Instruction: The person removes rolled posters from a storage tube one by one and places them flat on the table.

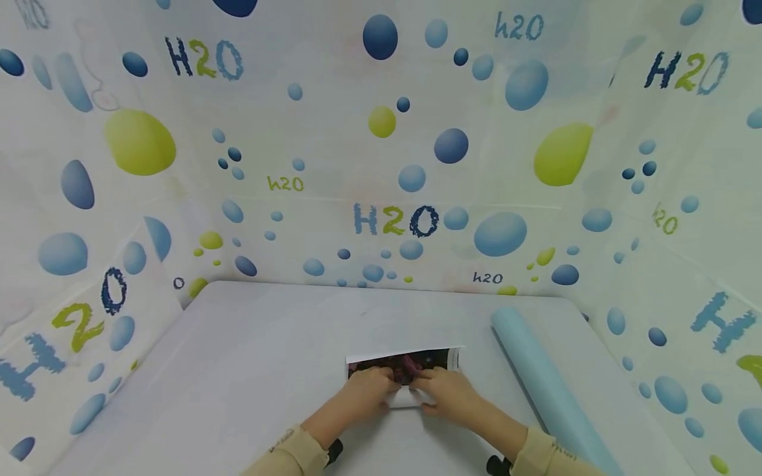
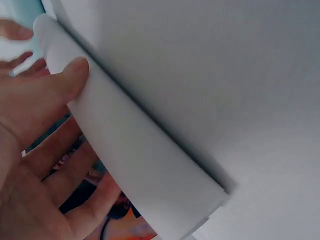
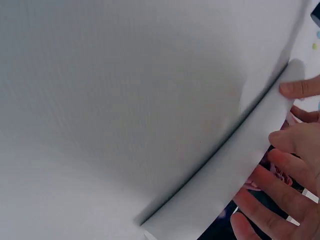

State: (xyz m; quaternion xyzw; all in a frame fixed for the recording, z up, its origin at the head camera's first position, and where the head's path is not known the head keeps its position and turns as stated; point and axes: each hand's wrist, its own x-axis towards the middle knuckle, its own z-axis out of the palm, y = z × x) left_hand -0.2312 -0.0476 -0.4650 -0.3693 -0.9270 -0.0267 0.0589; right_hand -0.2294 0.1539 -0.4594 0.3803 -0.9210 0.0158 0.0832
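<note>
A poster with a white back and a dark, colourful print lies on the white table, its near edge curled into a white roll. My left hand holds the roll's left part. In the left wrist view the thumb presses on the white outside, while the fingers reach over the printed side. Close beside it, my right hand holds the right part. Its thumb sits at the roll's edge in the right wrist view, with the fingers spread over the print. The hands partly hide the picture.
A long light-blue roll lies on the table right of the poster. Sheets printed with blue and green drops and "H2O" hang behind the table and at both sides.
</note>
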